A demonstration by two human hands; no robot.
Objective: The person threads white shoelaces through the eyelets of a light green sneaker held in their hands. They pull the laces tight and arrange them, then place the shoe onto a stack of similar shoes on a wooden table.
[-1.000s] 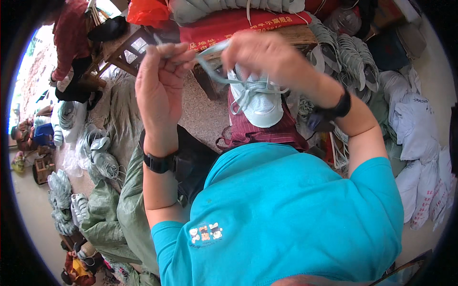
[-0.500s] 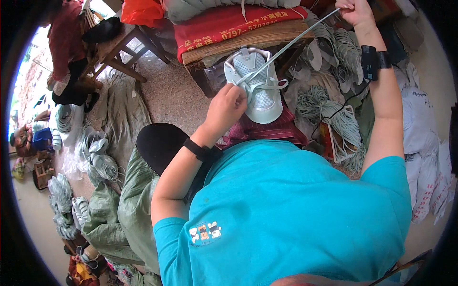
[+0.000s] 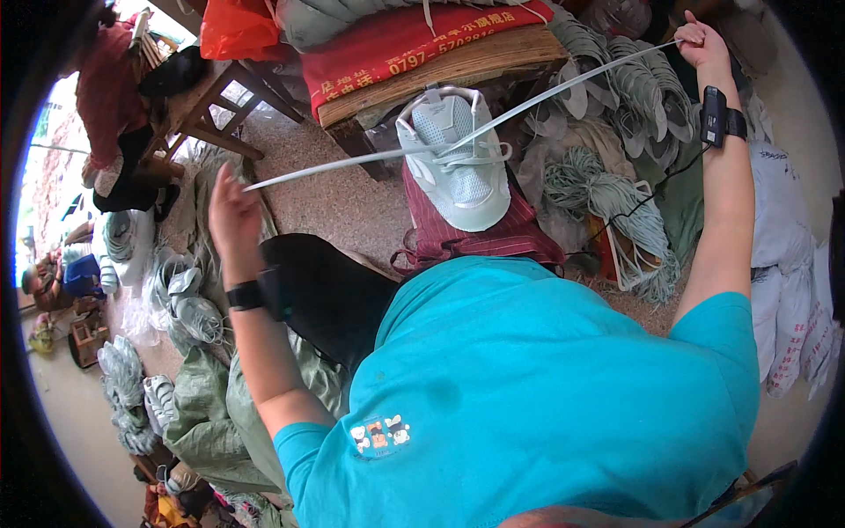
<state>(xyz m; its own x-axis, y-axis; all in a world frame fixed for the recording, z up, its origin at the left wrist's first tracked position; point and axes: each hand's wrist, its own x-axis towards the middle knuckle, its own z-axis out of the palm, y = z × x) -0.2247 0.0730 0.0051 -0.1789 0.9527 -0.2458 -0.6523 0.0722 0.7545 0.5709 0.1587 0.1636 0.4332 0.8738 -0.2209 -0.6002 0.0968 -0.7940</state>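
A pale mint and white lace-up sneaker rests on a dark red striped cloth over my lap, toe toward me, its opening against the wooden bench. A pale shoelace runs from its eyelets out to both sides, stretched nearly straight. My left hand, slightly blurred, is closed on one end, out to the left above my dark-clad knee. At the far upper right, my right hand grips the other end between its fingers. Neither hand touches the shoe.
The wooden bench carries a red printed cloth and grey shoe pieces. Bundled laces and stacked shoe parts lie at right. Green sacks lie at left. Another person is near a wooden stool at upper left.
My left hand has left the shoe and swung out left, drawing one lace end with it. My right hand has moved farther right with the other end.
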